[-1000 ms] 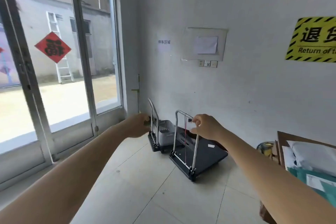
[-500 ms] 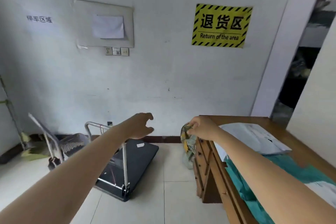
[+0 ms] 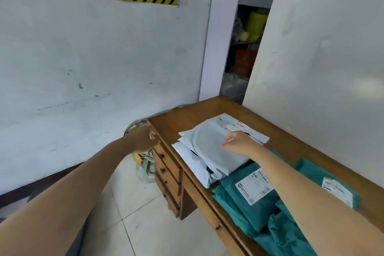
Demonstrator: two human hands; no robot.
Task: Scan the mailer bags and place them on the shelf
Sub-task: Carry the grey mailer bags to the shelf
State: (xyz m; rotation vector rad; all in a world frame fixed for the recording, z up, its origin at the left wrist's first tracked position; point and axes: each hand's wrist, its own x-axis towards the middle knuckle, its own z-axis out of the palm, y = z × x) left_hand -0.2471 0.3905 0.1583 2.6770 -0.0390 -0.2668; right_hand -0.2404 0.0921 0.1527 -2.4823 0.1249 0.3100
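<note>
Head view swings round onto the desk [image 3: 207, 110], where my right hand [image 3: 241, 144] now hovers loosely curled, empty, over the white mailer bags [image 3: 209, 149] near its far end, left hand [image 3: 143, 140] at the corner, grip unreadable; I judge pickup next.

Person seen only as two arms. L forearm [image 3: 62, 189] & R forearm [image 3: 311, 193] both bare from frame edge to wrist, smooth, wide near the camera & tapering fwd w/ the wide-angle lens. L arm in shade, R arm in brighter light. The left grip [image 3: 143, 141] & right grip [image 3: 242, 143] bare too, fingers blurred so nails etc. can't be made out. Under L forearm at bottom edge a dark grey patch [image 3: 78, 243], poss. clothing, can't tell
</note>
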